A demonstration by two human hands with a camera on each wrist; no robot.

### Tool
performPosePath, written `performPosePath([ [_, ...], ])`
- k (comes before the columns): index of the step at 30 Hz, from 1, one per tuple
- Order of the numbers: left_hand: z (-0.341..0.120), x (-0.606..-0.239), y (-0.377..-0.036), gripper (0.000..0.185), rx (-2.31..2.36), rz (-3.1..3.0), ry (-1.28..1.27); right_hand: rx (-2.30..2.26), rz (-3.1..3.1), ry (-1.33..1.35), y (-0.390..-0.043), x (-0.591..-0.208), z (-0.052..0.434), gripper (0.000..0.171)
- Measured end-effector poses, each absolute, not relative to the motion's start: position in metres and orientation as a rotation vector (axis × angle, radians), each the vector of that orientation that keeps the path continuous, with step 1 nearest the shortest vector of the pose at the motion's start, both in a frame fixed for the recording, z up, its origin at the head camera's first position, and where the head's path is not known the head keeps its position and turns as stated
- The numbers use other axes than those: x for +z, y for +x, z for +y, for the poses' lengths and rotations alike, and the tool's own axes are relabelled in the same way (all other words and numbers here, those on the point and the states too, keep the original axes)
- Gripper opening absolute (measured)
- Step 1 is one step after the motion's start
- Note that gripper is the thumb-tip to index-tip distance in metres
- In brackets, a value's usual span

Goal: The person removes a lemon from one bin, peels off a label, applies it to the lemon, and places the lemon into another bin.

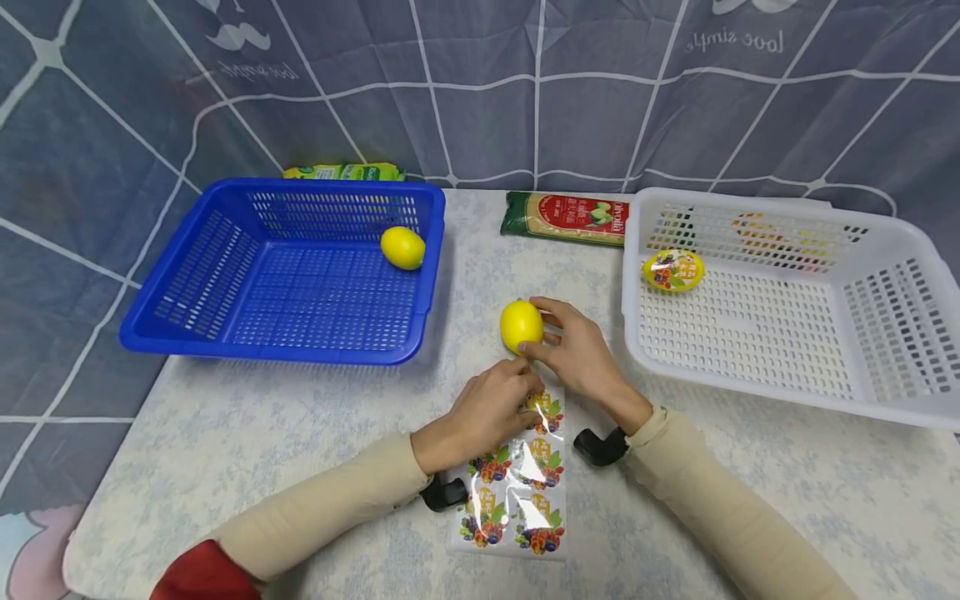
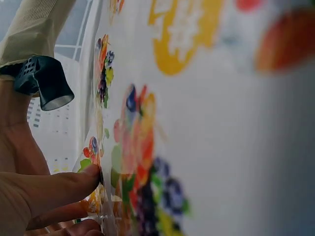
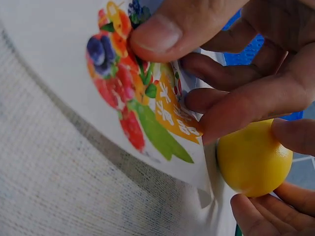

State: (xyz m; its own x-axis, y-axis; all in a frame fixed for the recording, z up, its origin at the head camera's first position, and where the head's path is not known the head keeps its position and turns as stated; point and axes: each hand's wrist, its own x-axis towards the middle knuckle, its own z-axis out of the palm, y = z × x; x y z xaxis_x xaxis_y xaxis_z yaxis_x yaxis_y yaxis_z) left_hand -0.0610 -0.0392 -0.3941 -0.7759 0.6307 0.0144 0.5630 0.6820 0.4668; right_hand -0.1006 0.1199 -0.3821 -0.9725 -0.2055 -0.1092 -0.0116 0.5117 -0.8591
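My right hand point(image 1: 542, 330) grips a yellow lemon point(image 1: 521, 325) on the table; the right wrist view shows the same lemon point(image 3: 251, 157) between its fingers. Just below it my left hand point(image 1: 527, 390) pinches a fruit-print sticker point(image 3: 147, 108) at the top edge of a sticker sheet point(image 1: 517, 492) that lies flat on the table. The thumb point(image 3: 167, 29) presses on the sticker's printed face with fingers curled beneath it. In the left wrist view the sheet point(image 2: 206, 123) fills the frame, blurred.
A blue basket point(image 1: 277, 354) at the left holds one plain lemon point(image 1: 402, 247). A white basket point(image 1: 787, 392) at the right holds a lemon with a sticker on it point(image 1: 672, 270). A pasta packet point(image 1: 566, 217) and a green packet point(image 1: 345, 172) lie along the back.
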Motion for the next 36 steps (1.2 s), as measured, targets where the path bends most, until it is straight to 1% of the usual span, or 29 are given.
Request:
performPosePath([
  [6,-0.0383,-0.3936,-0.0589,0.013,0.635,2.782,1.04,-1.447,2.564,-0.194,-0.1016,-0.3827,0.1193,0.066],
  [14,-0.0391,-0.3956,-0.0572,0.024,0.676,2.791,1.008,-1.446,2.567,-0.199,-0.101,-0.383,0.1195,0.065],
  [25,-0.0385,-0.3947,-0.0583,0.023,0.694,2.806,1.05,-1.435,2.578,-0.202,-0.1013,-0.3823,0.1193,0.066],
  [32,-0.039,-0.3951,-0.0574,0.026,0.689,2.797,1.082,-1.437,2.572,-0.197,-0.102,-0.3828,0.1195,0.066],
  [36,-0.0401,-0.3967,-0.0583,0.027,0.733,2.751,1.145,-1.434,2.571,-0.2,-0.1018,-0.3825,0.1197,0.066],
])
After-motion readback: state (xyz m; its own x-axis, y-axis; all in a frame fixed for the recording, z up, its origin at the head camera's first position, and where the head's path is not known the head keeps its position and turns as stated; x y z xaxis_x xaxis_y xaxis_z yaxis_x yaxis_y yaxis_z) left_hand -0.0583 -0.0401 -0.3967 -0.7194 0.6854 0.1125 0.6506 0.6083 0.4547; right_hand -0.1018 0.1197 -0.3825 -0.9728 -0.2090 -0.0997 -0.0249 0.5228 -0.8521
